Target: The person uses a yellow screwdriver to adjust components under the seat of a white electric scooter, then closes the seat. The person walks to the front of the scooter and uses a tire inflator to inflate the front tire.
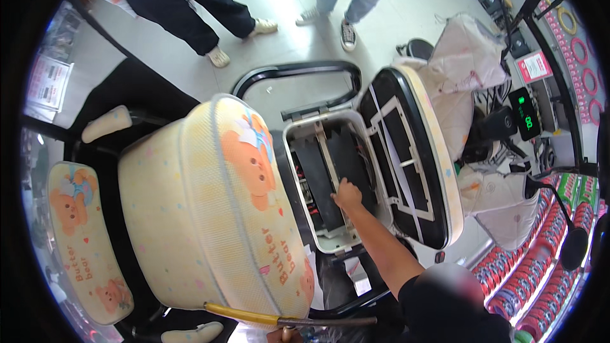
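Observation:
Beside a cushioned seat (165, 203) with bear prints, a storage box (292, 241) stands open, its padded lid (413, 152) swung to the right. Inside are black panels (310, 178) either side of a pale centre bar (324, 149). My right hand (346, 195) reaches into it, fingers closed on that bar. Low at the bottom edge, my left hand (281, 335) is mostly cut off, fingers curled by a yellow padded rail (241, 311); what it holds is unclear.
Two people (190, 13) stand beyond a black tubular frame (292, 71). Vehicles with quilted covers (467, 51) line the right, near a display (525, 114). Shelves of packaged rolls (534, 260) fill the lower right. A small padded piece (105, 124) sits left of the seat.

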Motion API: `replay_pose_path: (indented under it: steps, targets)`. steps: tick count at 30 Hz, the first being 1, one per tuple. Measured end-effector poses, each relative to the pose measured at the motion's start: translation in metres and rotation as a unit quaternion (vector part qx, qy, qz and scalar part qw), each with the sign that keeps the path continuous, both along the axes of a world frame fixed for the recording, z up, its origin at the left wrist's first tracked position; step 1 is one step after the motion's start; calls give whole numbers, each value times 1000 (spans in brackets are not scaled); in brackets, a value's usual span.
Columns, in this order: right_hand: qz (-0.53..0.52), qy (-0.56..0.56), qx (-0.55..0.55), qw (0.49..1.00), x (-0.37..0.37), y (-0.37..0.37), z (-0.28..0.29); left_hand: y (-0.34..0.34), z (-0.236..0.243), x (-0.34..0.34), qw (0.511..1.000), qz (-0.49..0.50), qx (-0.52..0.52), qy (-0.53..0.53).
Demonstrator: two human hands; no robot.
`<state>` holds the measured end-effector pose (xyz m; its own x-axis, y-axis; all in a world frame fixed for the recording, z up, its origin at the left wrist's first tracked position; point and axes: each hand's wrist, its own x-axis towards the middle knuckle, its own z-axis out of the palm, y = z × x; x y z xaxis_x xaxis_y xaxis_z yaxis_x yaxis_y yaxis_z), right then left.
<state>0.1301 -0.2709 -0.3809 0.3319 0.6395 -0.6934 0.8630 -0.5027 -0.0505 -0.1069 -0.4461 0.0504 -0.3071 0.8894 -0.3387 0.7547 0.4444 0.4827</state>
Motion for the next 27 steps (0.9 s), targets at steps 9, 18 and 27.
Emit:
replay_pose_path:
  steps: [9,18,27]
  targets:
    - [39,24,23,999,1,5,10,19,21,-3,992,-22,-123,-4]
    - [116,39,49,991,10,-2,5,35,27,6,993,22,-118,-19]
    - [147,33,66,986,20,-2,-6,31,25,-1,995,15,-65,-69]
